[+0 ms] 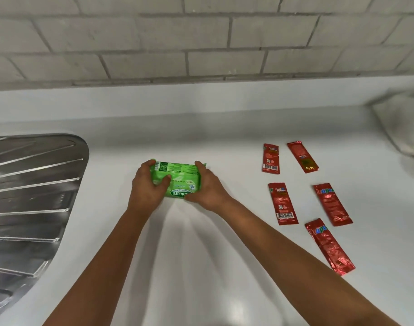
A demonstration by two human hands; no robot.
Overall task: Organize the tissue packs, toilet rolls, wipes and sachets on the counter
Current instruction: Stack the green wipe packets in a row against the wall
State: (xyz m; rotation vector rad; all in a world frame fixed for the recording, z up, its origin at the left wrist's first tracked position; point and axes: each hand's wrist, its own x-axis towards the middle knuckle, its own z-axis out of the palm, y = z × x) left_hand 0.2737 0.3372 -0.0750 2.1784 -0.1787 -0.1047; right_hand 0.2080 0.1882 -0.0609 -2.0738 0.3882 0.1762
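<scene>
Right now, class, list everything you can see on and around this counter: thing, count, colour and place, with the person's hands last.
wipes pack: one, green, mid-counter, held at both ends
sachets: five, red, lying flat and apart, right of the pack
counter: one, white
drainboard: one, steel, ribbed, left edge
wall: grey-white brick, behind the counter
bag: one, white, blurred, far right
left hand: grips the pack's left end
right hand: grips the pack's right end
</scene>
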